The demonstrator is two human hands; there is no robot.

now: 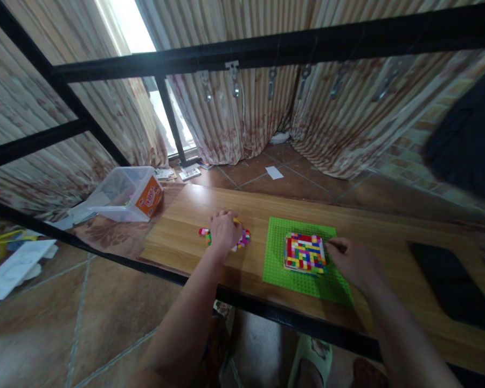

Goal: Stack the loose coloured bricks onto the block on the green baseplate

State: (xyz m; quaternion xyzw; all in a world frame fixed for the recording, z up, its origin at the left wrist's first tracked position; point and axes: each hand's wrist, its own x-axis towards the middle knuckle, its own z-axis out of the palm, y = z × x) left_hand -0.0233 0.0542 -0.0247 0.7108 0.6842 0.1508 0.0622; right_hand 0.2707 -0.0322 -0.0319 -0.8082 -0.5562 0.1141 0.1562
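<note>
The flat, bright green studded plastic baseplate point(277, 242) lies on the long brown wood-grain table point(178, 226), and on its middle sits a low, roughly square block of red, yellow, white, blue and green plastic bricks point(306, 253). To the left of the baseplate, the left hand point(225, 229) reaches down over a small heap of loose multicoloured plastic bricks point(246, 236), its fingers bent into the heap; I cannot tell whether they pinch a brick. Over the right side of the baseplate, the right hand point(352, 260) has its thumb and index finger drawn close together just beside the block's right edge; whether a piece is between them, or they touch the block, is too small to tell. The block should be light and stiff, with smooth, somewhat slippery faces, and could come apart between layers if tugged by its top; low on two opposite sides seems the safest hold. The loose bricks, light and hard, suit a fingertip pinch on their side walls, leaving the studs free
</note>
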